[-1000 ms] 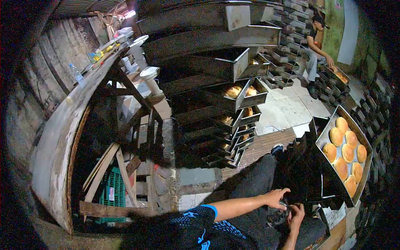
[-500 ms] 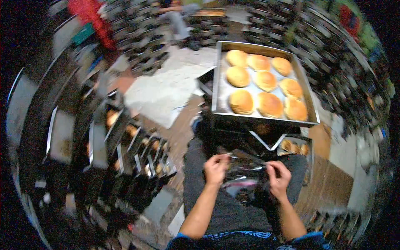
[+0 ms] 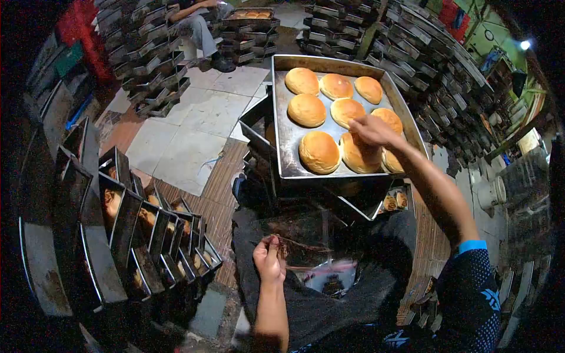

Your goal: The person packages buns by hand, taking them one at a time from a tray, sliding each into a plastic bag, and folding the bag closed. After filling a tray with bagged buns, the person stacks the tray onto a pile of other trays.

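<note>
My left hand [image 3: 269,260] pinches the edge of a clear plastic bag [image 3: 312,238] above my lap. The bag hangs loosely to the right of that hand, with a pinkish strip on its lower part. My right hand [image 3: 374,132] is over the metal baking tray [image 3: 347,176], its fingers curled against the top of the front middle bun [image 3: 356,157]. Its fingertips are partly hidden. Around it, several round golden buns [image 3: 307,110] sit in the tray, spaced in rows.
Stacked dark baking tins [image 3: 120,223] with bread inside stand at my left. The bun tray rests on more stacked tins. Further stacks [image 3: 329,35] line the back. A seated person [image 3: 200,32] is at the back beside another bun tray [image 3: 250,15]. Floor tiles [image 3: 182,129] show between.
My right hand has let go of the bag and moved up and forward onto the buns. My left hand keeps hold of the bag. The view has shifted and become sharper.
</note>
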Available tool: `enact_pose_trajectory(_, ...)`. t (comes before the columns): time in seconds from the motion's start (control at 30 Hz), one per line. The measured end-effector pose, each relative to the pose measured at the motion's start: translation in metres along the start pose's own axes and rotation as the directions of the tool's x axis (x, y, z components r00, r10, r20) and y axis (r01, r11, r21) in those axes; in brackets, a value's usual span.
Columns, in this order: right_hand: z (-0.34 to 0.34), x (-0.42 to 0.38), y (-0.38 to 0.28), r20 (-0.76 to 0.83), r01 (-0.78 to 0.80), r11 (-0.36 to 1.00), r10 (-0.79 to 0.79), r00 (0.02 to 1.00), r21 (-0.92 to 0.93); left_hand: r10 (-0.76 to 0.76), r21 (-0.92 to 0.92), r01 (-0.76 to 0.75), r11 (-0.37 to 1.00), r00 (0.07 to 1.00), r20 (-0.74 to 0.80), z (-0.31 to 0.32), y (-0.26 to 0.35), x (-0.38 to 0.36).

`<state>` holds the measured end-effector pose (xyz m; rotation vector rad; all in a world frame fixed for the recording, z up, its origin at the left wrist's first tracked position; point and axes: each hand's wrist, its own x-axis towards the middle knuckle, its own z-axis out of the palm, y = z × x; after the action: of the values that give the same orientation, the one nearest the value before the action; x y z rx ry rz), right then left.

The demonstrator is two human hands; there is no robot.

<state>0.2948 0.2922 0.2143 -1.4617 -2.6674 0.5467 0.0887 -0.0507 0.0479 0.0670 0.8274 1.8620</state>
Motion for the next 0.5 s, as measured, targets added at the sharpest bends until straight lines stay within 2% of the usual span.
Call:
enact_pose_trajectory(0.03,-0.003,0.013,0.004,0.079,-0.083,0.997,0.083,0.993,-0.005,-0.003,0.003,0.003,1.0,1.0,-0.012,-0.004,0.001,-0.001)
enact_pose_trajectory(0.1,-0.022,0.006,-0.016,0.164,0.029,0.998,-0.039,0.986,0.06,-0.032,0.027,0.032,0.999,0.999,0.0,-0.008,0.005,-0.002)
enact_pose_trajectory(0.13,-0.022,-0.001,-0.016,0.149,0.086,0.996,-0.089,0.985,0.03,-0.016,0.024,0.016,1.0,1.0,-0.025,-0.004,0.007,-0.003)
enact_pose_trajectory(0.17,-0.02,-0.016,-0.014,0.155,0.077,0.996,-0.083,0.984,0.041,-0.024,0.034,0.025,0.999,0.999,-0.031,-0.004,0.006,-0.004)
enact_pose_trajectory(0.23,-0.022,-0.051,-0.011,0.006,0.069,0.972,-0.072,0.997,0.226,-0.06,-0.013,0.061,0.998,0.996,0.061,-0.005,0.005,-0.003)
enact_pose_trajectory(0.27,-0.024,-0.062,-0.008,-0.076,-0.049,0.975,0.067,0.995,0.216,-0.033,0.004,0.033,0.999,0.997,0.074,-0.002,0.004,-0.003)
enact_pose_trajectory(0.3,-0.026,-0.073,-0.008,-0.084,-0.045,0.975,0.065,0.994,0.217,-0.029,0.006,0.029,1.0,0.996,0.081,0.001,0.004,-0.006)
enact_pose_trajectory(0.33,-0.031,-0.098,-0.03,-0.217,-0.024,0.702,0.252,0.943,0.712,-0.024,0.018,0.024,1.0,0.999,0.034,0.006,0.008,-0.01)
enact_pose_trajectory(0.37,-0.032,-0.122,-0.041,-0.22,0.129,0.219,0.467,0.857,0.967,-0.017,0.031,0.017,0.999,1.0,-0.011,0.011,0.013,-0.014)
enact_pose_trajectory(0.4,-0.023,-0.146,-0.016,-0.129,0.076,0.152,0.384,0.914,0.985,-0.007,0.043,0.007,0.999,1.0,0.012,0.013,0.02,-0.017)
enact_pose_trajectory(0.43,-0.012,-0.171,0.009,-0.038,0.012,0.089,0.289,0.957,0.996,0.121,0.013,-0.121,0.993,0.992,-0.025,0.024,0.02,-0.017)
enact_pose_trajectory(0.5,0.012,-0.218,-0.028,-0.024,0.015,0.208,0.04,0.999,0.978,0.104,0.227,-0.099,0.969,0.994,-0.013,0.033,0.034,-0.02)
